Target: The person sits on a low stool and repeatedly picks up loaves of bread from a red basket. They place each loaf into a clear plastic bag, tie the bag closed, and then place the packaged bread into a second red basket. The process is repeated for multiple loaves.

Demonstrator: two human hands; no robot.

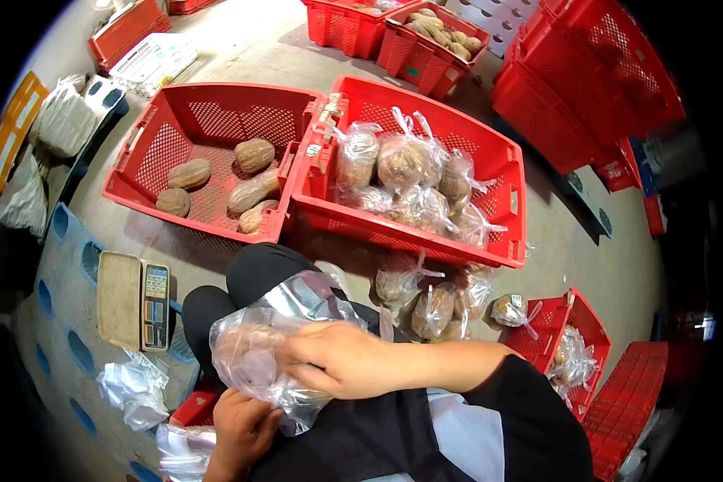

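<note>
A clear plastic bag [307, 295] lies across my lap with a brownish rounded thing inside, probably a squash. My left hand [244, 425] pinches the bag's lower edge. My right hand [331, 361] has its fingers curled on the bag's upper side, partly blurred. Beyond my knees, a red crate [211, 223] holds several loose tan squashes [254, 155]. Beside it on the right, another red crate [410, 244] holds several squashes in knotted clear bags [400, 162]. More bagged squashes [434, 310] rest on the floor near my legs.
A digital scale [120, 301] stands on a blue perforated platform [60, 271] at left, near loose clear bags [134, 388]. A small red crate [596, 367] with bagged produce is at lower right. Stacked red crates [554, 96] and a squash-filled crate [419, 63] stand farther back.
</note>
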